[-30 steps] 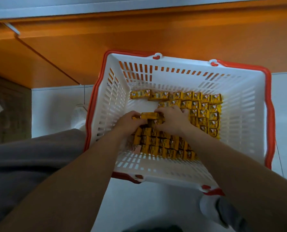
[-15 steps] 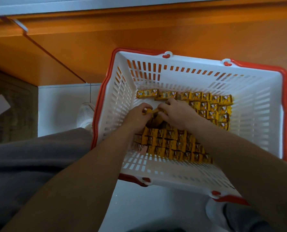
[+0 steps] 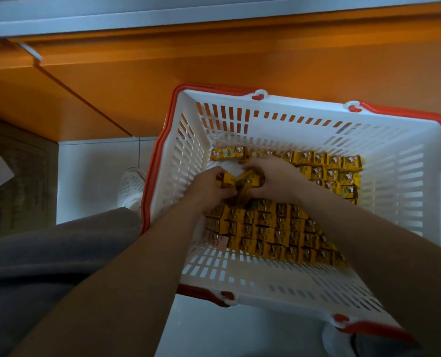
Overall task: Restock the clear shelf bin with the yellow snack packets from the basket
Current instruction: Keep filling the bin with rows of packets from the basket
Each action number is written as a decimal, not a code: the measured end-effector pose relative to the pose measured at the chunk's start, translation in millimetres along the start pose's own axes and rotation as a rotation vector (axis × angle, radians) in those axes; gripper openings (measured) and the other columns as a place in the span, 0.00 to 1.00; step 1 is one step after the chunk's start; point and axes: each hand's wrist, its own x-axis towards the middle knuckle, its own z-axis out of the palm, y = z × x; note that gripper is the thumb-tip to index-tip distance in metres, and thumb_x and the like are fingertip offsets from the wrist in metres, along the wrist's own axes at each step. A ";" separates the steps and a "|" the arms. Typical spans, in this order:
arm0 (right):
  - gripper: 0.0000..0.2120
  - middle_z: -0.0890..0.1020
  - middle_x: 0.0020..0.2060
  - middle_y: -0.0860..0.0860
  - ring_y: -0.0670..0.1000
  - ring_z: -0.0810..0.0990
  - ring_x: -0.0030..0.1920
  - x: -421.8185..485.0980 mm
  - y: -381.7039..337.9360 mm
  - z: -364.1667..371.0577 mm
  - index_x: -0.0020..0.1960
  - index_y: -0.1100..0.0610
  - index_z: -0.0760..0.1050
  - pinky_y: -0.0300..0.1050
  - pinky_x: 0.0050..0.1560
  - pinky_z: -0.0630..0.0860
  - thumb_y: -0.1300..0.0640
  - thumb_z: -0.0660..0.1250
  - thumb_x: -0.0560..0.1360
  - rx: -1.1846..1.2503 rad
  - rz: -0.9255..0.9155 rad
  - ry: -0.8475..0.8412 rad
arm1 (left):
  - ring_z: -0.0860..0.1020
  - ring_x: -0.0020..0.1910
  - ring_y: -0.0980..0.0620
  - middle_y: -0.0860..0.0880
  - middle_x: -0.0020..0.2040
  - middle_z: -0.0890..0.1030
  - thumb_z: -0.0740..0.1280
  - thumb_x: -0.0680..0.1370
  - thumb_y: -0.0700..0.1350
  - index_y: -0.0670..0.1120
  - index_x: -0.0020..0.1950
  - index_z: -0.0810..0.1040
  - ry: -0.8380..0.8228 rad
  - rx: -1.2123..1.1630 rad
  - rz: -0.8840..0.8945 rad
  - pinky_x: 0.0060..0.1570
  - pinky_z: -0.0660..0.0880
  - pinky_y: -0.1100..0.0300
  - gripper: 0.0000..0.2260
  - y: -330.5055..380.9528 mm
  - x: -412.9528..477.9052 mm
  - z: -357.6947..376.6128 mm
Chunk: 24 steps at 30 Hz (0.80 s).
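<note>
At frame centre the left hand [image 3: 209,186] curls round one end of a bunch of yellow snack packets [image 3: 242,182]. The right hand [image 3: 273,176] grips the other end. The bunch lies side to side between them, inside the basket [image 3: 368,119]. The clear shelf bin is out of view.

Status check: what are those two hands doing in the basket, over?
Left hand, right hand: both grip a bunch of yellow packets inside the basket. Clear bin out of view. Nothing blocks the lift.
</note>
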 end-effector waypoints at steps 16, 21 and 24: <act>0.15 0.80 0.48 0.47 0.46 0.81 0.48 -112.5 -83.8 -173.0 0.55 0.49 0.79 0.40 0.45 0.76 0.60 0.76 0.71 0.886 0.016 0.236 | 0.82 0.39 0.52 0.53 0.44 0.82 0.77 0.72 0.59 0.54 0.51 0.79 0.086 0.243 0.248 0.35 0.79 0.57 0.15 193.6 -112.2 -106.1; 0.17 0.85 0.43 0.52 0.48 0.83 0.41 -176.1 -130.1 -230.2 0.54 0.57 0.81 0.41 0.42 0.78 0.57 0.73 0.66 1.192 -0.077 0.297 | 0.83 0.33 0.51 0.44 0.41 0.83 0.78 0.74 0.50 0.48 0.48 0.80 0.064 -0.028 0.348 0.29 0.80 0.57 0.10 256.8 -189.3 -136.2; 0.18 0.85 0.49 0.59 0.55 0.84 0.46 -203.8 -147.8 -243.9 0.55 0.60 0.81 0.51 0.48 0.79 0.53 0.72 0.68 1.237 -0.094 0.360 | 0.84 0.37 0.48 0.39 0.43 0.84 0.78 0.72 0.52 0.44 0.52 0.80 0.071 -0.142 0.387 0.33 0.83 0.54 0.16 277.5 -221.3 -141.0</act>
